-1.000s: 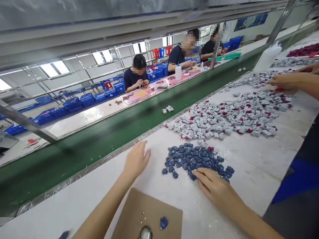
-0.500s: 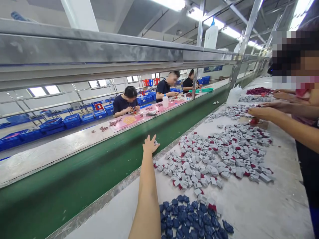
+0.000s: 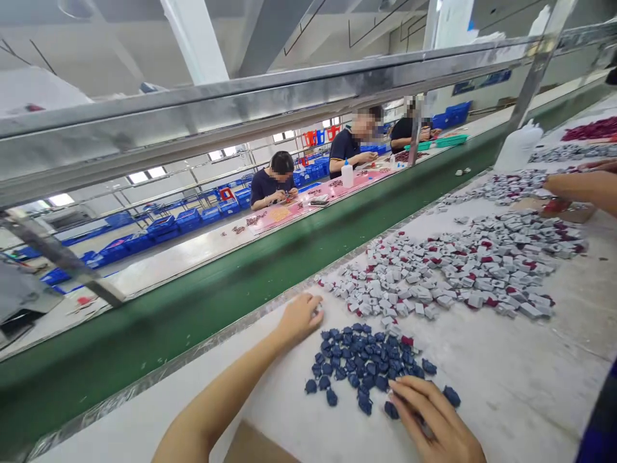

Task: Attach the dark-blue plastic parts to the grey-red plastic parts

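Observation:
My left hand (image 3: 299, 319) is closed, its fingers curled around a small grey piece (image 3: 317, 310), mostly covered by them. It is over the white tabletop, between the green belt and a pile of small dark blue moulded pieces (image 3: 371, 354). At the near edge of that pile is my right hand (image 3: 436, 418), its thumb and fingertips brought together beside the blue pieces. Whatever the right fingers hold is hidden. Beyond the blue pile spreads a large heap of small light grey block-like pieces (image 3: 463, 270), with dark red bits among them.
A green conveyor belt (image 3: 231, 276) runs along the table's far side, beneath a metal shelf frame (image 3: 289, 83). A co-worker's arm (image 3: 583, 190) reaches in at right, near a white bottle (image 3: 518, 148). Several people sit across the belt. Brown cardboard (image 3: 258, 444) lies at the near edge.
My left hand has drawn back from over the green belt to the tabletop, with its fingers now curled. My right hand has come into view at the blue pieces. The view has turned left.

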A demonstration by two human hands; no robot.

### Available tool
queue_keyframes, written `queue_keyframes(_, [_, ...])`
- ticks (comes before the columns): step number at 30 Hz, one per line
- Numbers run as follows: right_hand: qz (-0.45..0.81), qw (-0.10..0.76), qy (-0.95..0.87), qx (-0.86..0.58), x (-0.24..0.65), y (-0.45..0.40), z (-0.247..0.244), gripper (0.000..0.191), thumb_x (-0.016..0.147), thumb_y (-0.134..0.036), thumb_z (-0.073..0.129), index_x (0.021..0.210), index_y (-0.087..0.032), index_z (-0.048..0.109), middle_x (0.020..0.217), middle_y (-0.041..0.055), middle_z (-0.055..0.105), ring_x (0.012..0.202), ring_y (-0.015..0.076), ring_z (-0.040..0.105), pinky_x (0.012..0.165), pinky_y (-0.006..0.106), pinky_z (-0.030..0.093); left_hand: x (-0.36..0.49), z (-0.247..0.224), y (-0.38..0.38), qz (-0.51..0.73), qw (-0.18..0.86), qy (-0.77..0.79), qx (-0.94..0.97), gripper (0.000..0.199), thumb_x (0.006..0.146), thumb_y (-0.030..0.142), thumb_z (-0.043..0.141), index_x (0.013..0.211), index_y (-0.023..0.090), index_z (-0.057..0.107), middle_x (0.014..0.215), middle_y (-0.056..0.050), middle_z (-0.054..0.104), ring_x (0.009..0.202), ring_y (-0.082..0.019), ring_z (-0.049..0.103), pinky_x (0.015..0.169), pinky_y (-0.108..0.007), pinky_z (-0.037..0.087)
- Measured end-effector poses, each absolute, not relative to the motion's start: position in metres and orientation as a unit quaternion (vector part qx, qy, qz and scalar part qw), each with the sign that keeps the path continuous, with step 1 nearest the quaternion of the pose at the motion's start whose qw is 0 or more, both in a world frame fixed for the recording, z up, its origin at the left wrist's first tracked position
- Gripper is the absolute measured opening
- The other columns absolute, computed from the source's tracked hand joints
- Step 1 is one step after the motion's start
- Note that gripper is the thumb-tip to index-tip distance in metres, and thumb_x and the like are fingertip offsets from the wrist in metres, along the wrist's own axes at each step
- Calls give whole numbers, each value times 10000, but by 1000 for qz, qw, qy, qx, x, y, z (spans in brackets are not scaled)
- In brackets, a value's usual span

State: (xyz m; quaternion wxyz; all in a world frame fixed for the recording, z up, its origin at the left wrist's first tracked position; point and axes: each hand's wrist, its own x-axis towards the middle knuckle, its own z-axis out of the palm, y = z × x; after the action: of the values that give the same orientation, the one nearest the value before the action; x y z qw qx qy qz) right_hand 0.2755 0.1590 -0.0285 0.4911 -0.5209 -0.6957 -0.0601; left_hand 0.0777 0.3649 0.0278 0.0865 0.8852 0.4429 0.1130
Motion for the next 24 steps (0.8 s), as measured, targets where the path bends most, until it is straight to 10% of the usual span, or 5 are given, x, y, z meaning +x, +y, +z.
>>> queue_keyframes(7, [-58, 526, -639, -558, 267, 153, -21, 160, 859, -271, 497, 932, -221, 630, 925, 48, 626, 821, 173, 644, 738, 277, 548, 72, 28, 323, 194, 188, 475, 837, 529, 799, 376, 574, 1276, 213, 414, 1377, -112, 364, 1195, -296, 409, 952, -534, 365])
queue_keyframes(17, [142, 570, -576, -568, 263, 155, -17, 234, 822, -381, 526, 903, -188, 631, 965, 83, 620, 772, 184, 636, 680, 315, 575, 58, 87, 266, 367, 497, 578, 533, 289, 862, 350, 490, 1053, 138, 537, 935, -49, 597, 733, -134, 587, 624, -307, 511])
queue_keyframes(24, [292, 532, -637, -475, 211, 142, 28, 341, 864, -391, 451, 1127, -218, 583, 999, 82, 579, 733, 154, 628, 646, 280, 574, 24, 124, 128, 465, 614, 522, 365, 232, 764, 100, 554, 990, 146, 582, 916, -40, 597, 788, -92, 595, 811, -239, 506])
